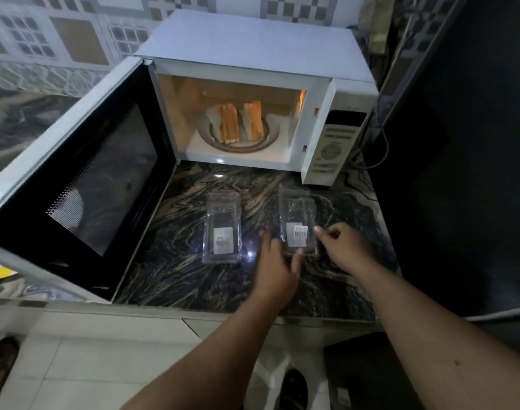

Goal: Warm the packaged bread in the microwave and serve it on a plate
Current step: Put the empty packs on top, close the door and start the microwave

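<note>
Arms: two forearms, bare, no sleeves in view.
Left hand [275, 269]: no ring, watch or band to be seen; partly blurred.
Right hand [343, 245]: likewise unadorned, wrist bare.
Marks: one small dark spot on the right forearm.
Footwear: dark shoe [294, 389] on the floor below.

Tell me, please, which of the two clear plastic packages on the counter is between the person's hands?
The right package, nearer the control panel: the left hand and right hand flank it. The left package lies apart, untouched.
</note>
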